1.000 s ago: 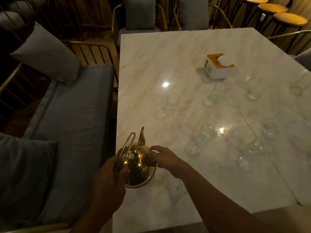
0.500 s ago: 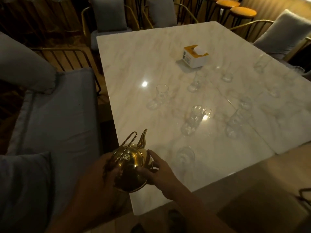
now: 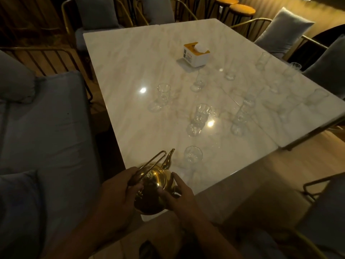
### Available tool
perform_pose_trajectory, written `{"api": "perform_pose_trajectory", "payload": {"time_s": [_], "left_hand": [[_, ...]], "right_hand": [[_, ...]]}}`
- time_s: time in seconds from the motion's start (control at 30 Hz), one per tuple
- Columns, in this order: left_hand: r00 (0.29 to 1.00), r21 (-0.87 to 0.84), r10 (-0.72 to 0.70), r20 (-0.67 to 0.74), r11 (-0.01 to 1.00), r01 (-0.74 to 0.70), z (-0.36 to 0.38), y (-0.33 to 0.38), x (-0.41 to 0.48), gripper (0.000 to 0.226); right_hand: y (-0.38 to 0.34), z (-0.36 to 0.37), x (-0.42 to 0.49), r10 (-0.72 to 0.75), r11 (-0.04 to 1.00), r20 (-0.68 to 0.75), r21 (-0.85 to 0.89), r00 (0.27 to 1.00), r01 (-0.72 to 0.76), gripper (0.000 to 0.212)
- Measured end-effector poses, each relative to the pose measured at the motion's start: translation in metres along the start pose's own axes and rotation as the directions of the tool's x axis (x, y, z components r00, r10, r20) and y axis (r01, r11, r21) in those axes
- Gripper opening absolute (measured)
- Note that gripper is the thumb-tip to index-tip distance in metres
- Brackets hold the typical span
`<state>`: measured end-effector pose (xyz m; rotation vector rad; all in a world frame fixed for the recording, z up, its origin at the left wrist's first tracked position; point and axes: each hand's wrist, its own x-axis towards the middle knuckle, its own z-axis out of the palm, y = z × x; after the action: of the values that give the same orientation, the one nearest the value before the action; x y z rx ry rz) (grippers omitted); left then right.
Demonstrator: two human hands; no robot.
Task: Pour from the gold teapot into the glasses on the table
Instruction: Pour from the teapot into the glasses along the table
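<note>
Our gold teapot [image 3: 155, 186] sits in the lower centre of the frame, right at the near left corner of the marble table [image 3: 121, 68]. The pot partly overhangs the corner, and we cannot tell whether its base rests on the marble or hangs just above it. The table's left edge runs from that corner toward the upper left, with a grey cushioned bench [image 3: 46, 118] alongside it. The near edge runs off to the right, where a seam meets a second slab.

The widest bare marble lies in the upper left part of the top. A tissue box [image 3: 196, 54] stands toward the upper centre. The nearest glass [image 3: 192, 155] stands upright just beyond the spout, with a narrow strip of bare marble between them. A taller glass [image 3: 199, 116] stands above it in the frame and another glass [image 3: 162, 94] further left. More glasses are scattered, blurred, toward the right edge.

Our left hand [image 3: 119, 191] curls around the lower end of the pot's thin wire handle. Our right hand [image 3: 179, 193] clasps the pot's right side, thumb on top and fingers against the wall. The pot is rounded, polished and reflective, with a small ornament on its lid and a slender curved spout pointing up the frame.
</note>
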<state>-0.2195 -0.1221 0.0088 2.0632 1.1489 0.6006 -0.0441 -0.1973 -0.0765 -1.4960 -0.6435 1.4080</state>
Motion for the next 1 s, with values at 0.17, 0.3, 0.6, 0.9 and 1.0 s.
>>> {"api": "perform_pose_trajectory", "payload": {"time_s": [0.17, 0.3, 0.6, 0.9, 1.0], "left_hand": [[0.998, -0.032, 0.052, 0.043, 0.998, -0.051, 0.011, 0.005, 0.003, 0.026], [0.994, -0.027, 0.094, 0.055, 0.995, -0.093, 0.019, 0.014, 0.007, 0.028], [0.99, 0.038, 0.106, 0.094, 0.993, -0.11, 0.035, 0.016, 0.024, 0.018], [0.992, 0.117, 0.09, 0.09, 0.988, -0.101, 0.039, 0.023, 0.038, 0.035], [0.993, 0.14, 0.074, 0.09, 0.986, -0.086, 0.04, 0.03, 0.042, 0.037]], "right_hand": [[0.005, -0.012, -0.009, 0.01, 1.0, -0.032, 0.011, 0.999, -0.01, 0.059], [0.014, -0.023, -0.01, 0.04, 0.999, -0.05, 0.015, 0.998, -0.039, 0.074], [0.025, -0.037, -0.006, 0.097, 0.994, -0.07, 0.046, 0.993, -0.094, 0.091], [0.025, -0.041, -0.006, 0.134, 0.989, -0.048, 0.068, 0.99, -0.131, 0.093], [0.023, -0.042, -0.007, 0.14, 0.986, -0.043, 0.095, 0.989, -0.135, 0.089]]}}
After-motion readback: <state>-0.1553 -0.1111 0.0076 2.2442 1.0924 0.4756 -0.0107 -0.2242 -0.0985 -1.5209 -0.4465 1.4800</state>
